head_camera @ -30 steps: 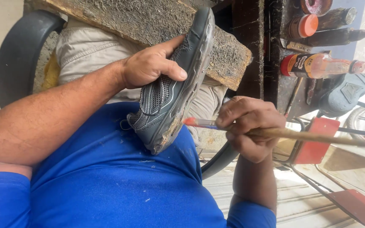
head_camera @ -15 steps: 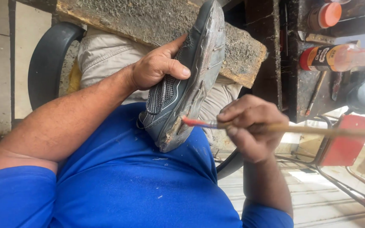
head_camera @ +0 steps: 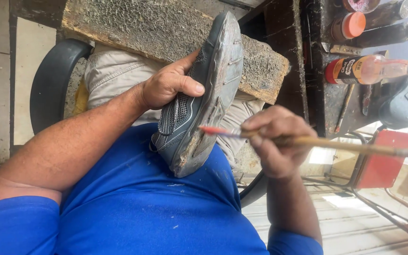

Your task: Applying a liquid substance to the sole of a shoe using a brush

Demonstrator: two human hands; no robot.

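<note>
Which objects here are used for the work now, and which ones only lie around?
In use:
- grey mesh sports shoe, held by left hand
- long wooden brush with red tip, held by right hand
- rough cracked board across the lap

Lying about:
- orange-capped bottle
- red metal stool

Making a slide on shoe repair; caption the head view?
Left hand grips a grey shoe; right hand touches a red-tipped brush to its sole.

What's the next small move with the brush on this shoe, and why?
Probably stroke the brush along the seam where the sole meets the upper. Its red tip already rests at the shoe's sole edge, the right hand holds the handle, and the left hand steadies the shoe, sole outward.
</note>
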